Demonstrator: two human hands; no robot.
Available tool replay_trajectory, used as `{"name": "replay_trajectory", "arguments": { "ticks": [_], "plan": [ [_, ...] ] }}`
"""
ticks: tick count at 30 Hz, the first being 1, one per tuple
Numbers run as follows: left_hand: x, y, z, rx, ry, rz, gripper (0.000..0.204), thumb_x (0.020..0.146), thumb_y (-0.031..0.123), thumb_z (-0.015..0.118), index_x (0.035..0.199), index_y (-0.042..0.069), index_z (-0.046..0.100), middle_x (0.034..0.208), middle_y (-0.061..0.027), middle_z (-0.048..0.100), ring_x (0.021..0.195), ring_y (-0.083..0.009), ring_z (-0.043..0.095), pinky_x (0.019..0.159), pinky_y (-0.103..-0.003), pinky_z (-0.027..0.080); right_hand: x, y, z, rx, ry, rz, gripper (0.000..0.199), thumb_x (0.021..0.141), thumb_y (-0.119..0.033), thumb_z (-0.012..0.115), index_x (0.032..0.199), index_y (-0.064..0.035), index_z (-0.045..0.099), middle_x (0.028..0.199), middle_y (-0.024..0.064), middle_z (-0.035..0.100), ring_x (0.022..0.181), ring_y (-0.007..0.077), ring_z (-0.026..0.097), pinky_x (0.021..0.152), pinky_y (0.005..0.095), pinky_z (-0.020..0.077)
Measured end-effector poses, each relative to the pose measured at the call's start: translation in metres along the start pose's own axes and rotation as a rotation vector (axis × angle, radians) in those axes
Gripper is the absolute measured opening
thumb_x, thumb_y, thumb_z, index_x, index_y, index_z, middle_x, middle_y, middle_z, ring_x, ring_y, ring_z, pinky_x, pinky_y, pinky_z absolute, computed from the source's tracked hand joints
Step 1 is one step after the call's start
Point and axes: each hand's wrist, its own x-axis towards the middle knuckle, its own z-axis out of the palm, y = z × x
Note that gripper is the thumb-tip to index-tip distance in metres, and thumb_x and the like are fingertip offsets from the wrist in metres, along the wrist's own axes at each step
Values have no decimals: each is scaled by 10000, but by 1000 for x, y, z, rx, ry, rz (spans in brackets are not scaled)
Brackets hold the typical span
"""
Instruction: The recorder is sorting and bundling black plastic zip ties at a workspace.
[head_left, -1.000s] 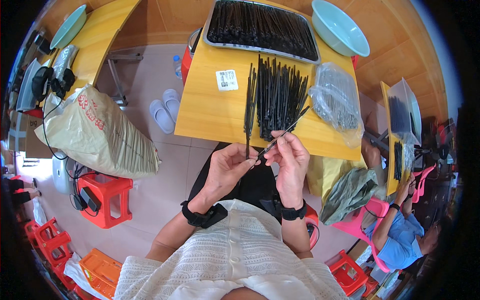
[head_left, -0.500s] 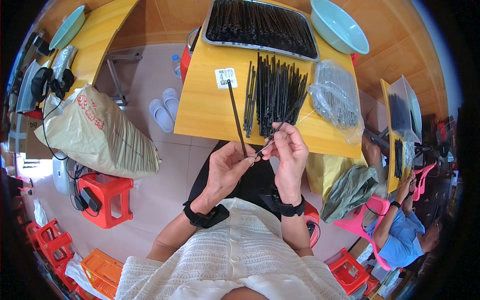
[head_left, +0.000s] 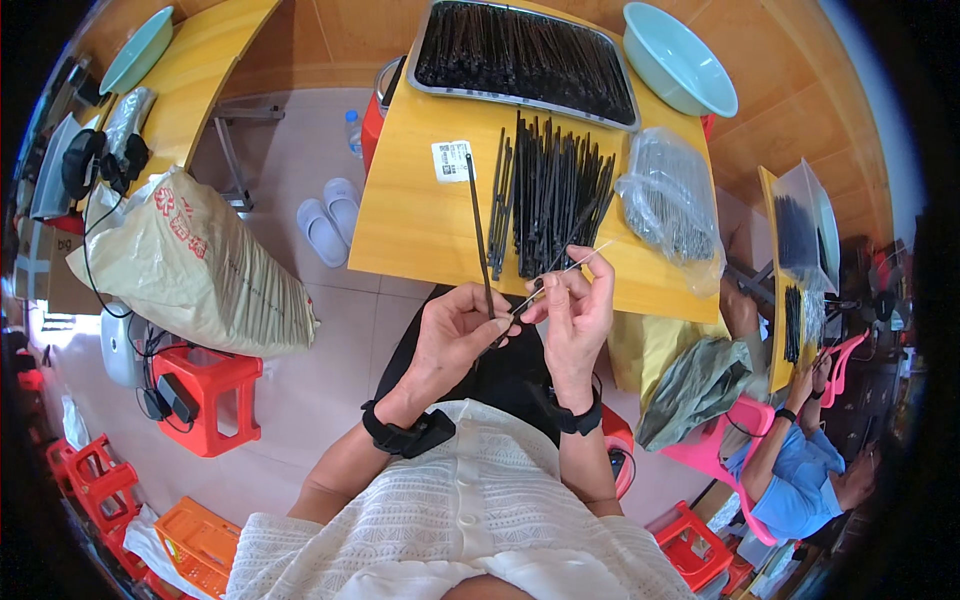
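Black slim straight rod (head_left: 477,220): mid-frame, tilted slightly left, lower end in left hand
Left hand (head_left: 460,330): fingers curled, thumb and forefinger pinched on rod
Right hand (head_left: 575,315): fingers half bent, pinching thin pale strand (head_left: 527,303); exact contact partly hidden
Loose black rod pile (head_left: 555,200): centre, on yellow wooden table (head_left: 410,230), just above hands
Shiny metal tray (head_left: 480,98): top centre, full of black rods
Clear plastic bag (head_left: 665,205): right of pile
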Motion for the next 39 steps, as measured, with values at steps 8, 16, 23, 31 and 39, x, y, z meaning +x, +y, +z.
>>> {"name": "replay_trajectory", "arguments": {
  "ticks": [8,16,23,31,39],
  "plan": [
    [0,2,0,-6,-6,-97,124,801,-67,562,906,-10,530,859,-66,586,794,-190,638,673,-250,522,10,1,-12,-157,-96,38,297,848,-36,560,1124,-16,450,666,36,557,523,64,530,464,182,425],
    [-2,-3,1,32,13,-77,108,791,-86,559,844,-1,518,847,-49,567,796,-157,625,694,-249,517,10,-1,-11,-112,-103,67,310,843,-20,561,1139,-16,469,634,11,527,520,52,503,471,180,413],
    [-4,6,7,139,-2,-97,156,775,-103,561,759,22,468,827,-23,543,774,-117,606,722,-240,510,7,-5,-9,-168,-138,13,324,831,9,561,1145,-20,485,642,0,500,528,50,482,489,189,411],
    [-5,10,5,173,-21,-115,203,769,-100,561,714,38,423,819,-18,536,759,-111,598,715,-246,512,9,-7,-7,-153,-162,-37,338,823,39,556,1151,-9,491,694,-13,469,595,41,469,536,183,422],
    [-4,11,6,200,-32,-145,181,756,-109,554,709,31,449,812,-12,532,743,-102,590,709,-244,510,9,-5,-11,-113,-184,9,315,827,21,561,1135,-6,500,693,-21,456,592,35,456,530,173,409]
  ]
}}
